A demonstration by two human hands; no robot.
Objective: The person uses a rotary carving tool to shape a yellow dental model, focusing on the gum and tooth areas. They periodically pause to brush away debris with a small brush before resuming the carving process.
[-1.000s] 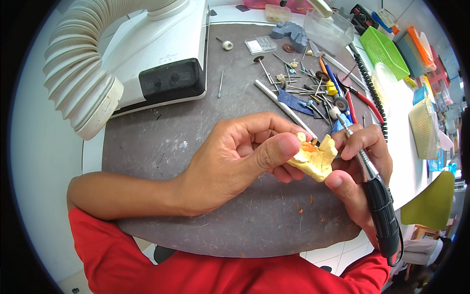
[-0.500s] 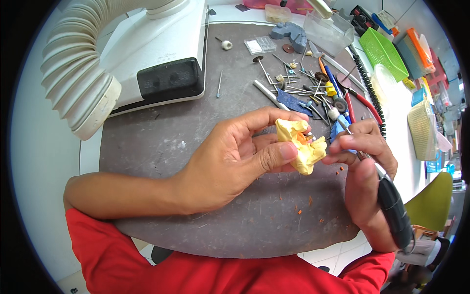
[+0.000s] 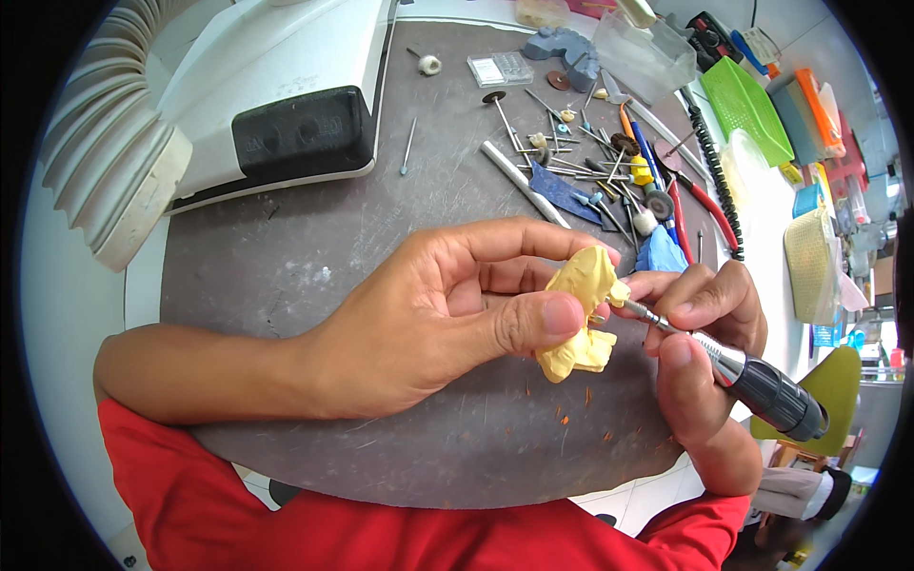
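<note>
Here the left hand [image 3: 419,324] held a pale yellow, lumpy plaster dental cast [image 3: 581,314] above the round grey desk [image 3: 314,247]. Its grip was narrow and closed on the cast: the thumb pressed across the cast's near face, the forefinger curved over the top, and the other fingers lay behind it. The cast stuck out past the thumb tip toward the right hand [image 3: 700,371], tilted, with its lower lobe hanging free beneath the thumb.

The right hand was shut pen-fashion round a slim rotary handpiece with a silver nose and black body [image 3: 752,381]. The handpiece's small tip touched the cast's right edge, just beside the left thumb. Orange flecks of dust [image 3: 562,409] lay on the desk just beneath the cast.

Beyond the cast, well apart from it, a scatter of metal burs and small hand tools [image 3: 590,162] lay on the desk. Far beyond and to the left of the cast stood a white suction unit with a ribbed hose [image 3: 267,105].
</note>
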